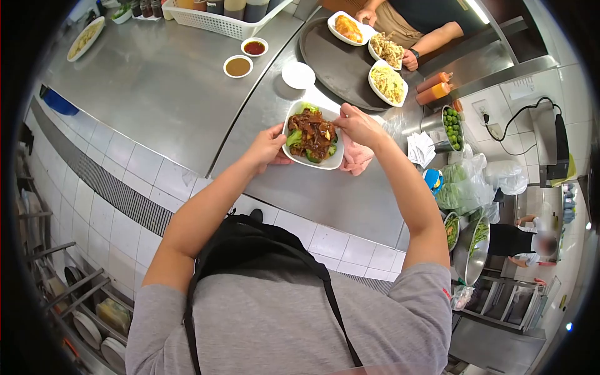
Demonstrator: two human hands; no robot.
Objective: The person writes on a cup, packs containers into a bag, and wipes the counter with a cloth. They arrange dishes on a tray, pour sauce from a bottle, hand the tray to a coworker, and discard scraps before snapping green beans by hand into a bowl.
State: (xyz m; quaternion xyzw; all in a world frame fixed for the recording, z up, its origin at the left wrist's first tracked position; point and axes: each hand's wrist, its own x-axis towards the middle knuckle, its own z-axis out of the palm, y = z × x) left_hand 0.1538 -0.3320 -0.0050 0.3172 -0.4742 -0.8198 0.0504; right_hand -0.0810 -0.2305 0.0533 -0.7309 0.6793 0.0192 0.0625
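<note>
Left fingers [274, 132] are curling around a white dish [320, 165], right fingers [345, 114] apparently pinching its edge; uneven grip risks spilling sauced meat [312, 136].

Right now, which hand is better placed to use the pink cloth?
Right, probably: the right hand is beside the pink cloth, while the left hand holds the opposite side of the white dish.

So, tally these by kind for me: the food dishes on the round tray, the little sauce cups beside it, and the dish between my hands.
Dishes on the round tray: 3 (top, middle, lower)
Sauce cups: 2 (red, brown)
Meat-and-greens dish: 1
Total: 6
</note>
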